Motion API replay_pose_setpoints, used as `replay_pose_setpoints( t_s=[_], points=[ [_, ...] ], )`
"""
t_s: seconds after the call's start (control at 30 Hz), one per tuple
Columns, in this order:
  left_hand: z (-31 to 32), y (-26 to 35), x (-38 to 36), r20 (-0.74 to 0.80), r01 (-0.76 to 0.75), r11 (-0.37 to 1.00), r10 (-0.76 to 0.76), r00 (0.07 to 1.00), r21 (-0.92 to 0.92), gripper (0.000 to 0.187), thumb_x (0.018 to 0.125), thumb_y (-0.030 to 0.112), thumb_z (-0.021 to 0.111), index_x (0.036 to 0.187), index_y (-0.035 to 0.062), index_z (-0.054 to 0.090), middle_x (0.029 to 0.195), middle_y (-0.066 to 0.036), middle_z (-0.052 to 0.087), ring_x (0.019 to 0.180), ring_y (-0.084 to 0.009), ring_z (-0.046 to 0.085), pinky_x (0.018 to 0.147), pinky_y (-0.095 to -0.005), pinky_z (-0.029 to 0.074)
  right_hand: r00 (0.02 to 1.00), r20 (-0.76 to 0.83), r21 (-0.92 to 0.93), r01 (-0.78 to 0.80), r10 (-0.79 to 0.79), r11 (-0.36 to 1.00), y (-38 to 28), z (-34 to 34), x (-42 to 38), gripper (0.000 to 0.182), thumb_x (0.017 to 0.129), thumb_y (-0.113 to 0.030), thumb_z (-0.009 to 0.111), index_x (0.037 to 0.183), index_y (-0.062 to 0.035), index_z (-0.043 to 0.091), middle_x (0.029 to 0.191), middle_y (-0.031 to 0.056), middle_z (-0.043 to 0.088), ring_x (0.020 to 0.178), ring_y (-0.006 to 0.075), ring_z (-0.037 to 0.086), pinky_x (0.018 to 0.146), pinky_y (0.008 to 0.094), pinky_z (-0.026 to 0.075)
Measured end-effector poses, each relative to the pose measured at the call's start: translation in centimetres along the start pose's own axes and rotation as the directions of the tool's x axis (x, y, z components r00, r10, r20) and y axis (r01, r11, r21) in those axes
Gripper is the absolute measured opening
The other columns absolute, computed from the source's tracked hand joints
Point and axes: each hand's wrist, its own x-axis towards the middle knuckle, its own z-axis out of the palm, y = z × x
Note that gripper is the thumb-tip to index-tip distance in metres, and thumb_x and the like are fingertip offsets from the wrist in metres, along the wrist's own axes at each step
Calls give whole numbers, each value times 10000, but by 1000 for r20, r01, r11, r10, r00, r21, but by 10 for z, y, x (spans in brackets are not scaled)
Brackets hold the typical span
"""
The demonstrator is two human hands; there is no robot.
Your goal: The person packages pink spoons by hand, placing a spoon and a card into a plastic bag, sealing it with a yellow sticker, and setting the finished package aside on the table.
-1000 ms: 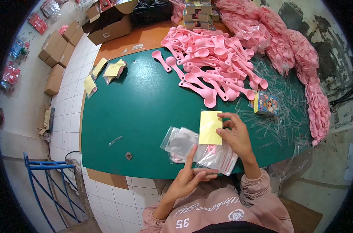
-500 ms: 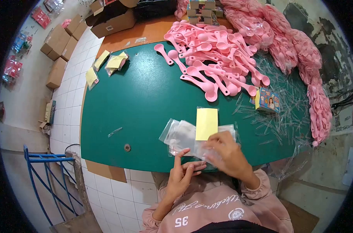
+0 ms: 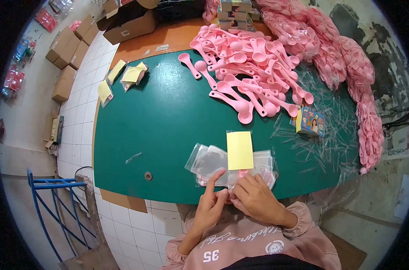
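Note:
A yellow card (image 3: 240, 150) lies in a clear plastic bag, with a bit of pink showing just below the card. At the bag's near end, by the table's front edge, my right hand (image 3: 260, 198) is closed, its fingertips pinching the plastic. My left hand (image 3: 210, 208) meets it there, thumb pinched in against the bag's edge and index finger stretched forward. The fingers hide the bag's opening. Beneath lie several flat clear plastic bags (image 3: 210, 161), fanned out to both sides of the card.
A large heap of pink measuring spoons (image 3: 254, 58) covers the back of the green table (image 3: 159, 130). Clear plastic strips (image 3: 330, 144) and a stack of printed cards (image 3: 311, 121) lie at right. Packed bags with yellow cards (image 3: 133, 74) rest at back left.
My right hand has come down and left to meet my left hand at the bag's near end. The bag with the yellow card has shifted slightly toward me.

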Motion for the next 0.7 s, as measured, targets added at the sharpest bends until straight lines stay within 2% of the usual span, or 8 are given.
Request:
replay_pose_setpoints(
  t_s=[0.13,0.23,0.43,0.5,0.53,0.6,0.63,0.7],
  points=[
    [-2,10,15,58,21,986,-31,998,166,393,887,0,439,1270,37,364,788,-42,587,747,-70,553,683,-208,456,999,19,25,32,-32,999,2,-6,3,181,704,-137,643,799,-45,518,809,99,480,806,273,474,703,377,376],
    [1,16,19,63,36,999,-36,997,-11,299,873,1,476,1171,20,457,807,-46,606,753,-73,569,650,-210,463,996,89,203,7,-25,979,13,-16,-1,178,714,-143,645,785,-46,514,819,94,492,826,267,481,731,374,377],
    [4,15,30,81,43,999,-41,996,-23,167,896,54,473,1030,-7,551,933,-91,626,800,-123,605,679,-219,489,946,266,720,-65,-188,691,54,-82,-13,129,773,-118,631,798,-30,540,794,83,534,759,221,531,708,311,420],
    [0,11,31,147,55,996,-46,988,-63,175,902,60,463,1028,-16,558,980,-107,622,860,-138,610,686,-221,488,981,185,796,-114,-59,595,96,-115,-38,141,757,-109,651,809,-13,562,763,78,565,724,185,552,668,296,436],
    [-2,11,33,166,65,998,-60,984,-24,181,901,64,464,1033,-19,557,982,-107,622,884,-147,610,688,-221,487,972,85,817,-193,217,544,113,-131,-58,155,747,-108,659,807,-2,564,743,71,566,722,156,552,664,291,437],
    [-5,14,33,186,76,997,-78,979,20,187,901,67,464,1038,-22,556,985,-107,622,908,-157,609,690,-221,487,770,-298,384,-444,564,810,161,-166,-88,144,764,-83,612,857,0,541,737,110,559,682,223,545,651,317,433],
    [-6,15,34,167,59,998,-65,984,37,190,900,61,460,1041,-26,555,986,-111,621,907,-160,611,690,-224,488,637,-609,-10,-602,472,799,181,-173,-97,144,770,-82,598,870,-9,525,730,111,552,655,233,527,630,321,423],
    [-8,16,32,140,47,998,-53,989,49,193,899,55,457,1043,-30,555,987,-115,621,906,-164,612,690,-227,488,493,-699,-102,-785,518,611,185,-167,-132,154,762,-73,590,882,-8,519,766,113,541,695,254,523,663,328,423]
  ],
)
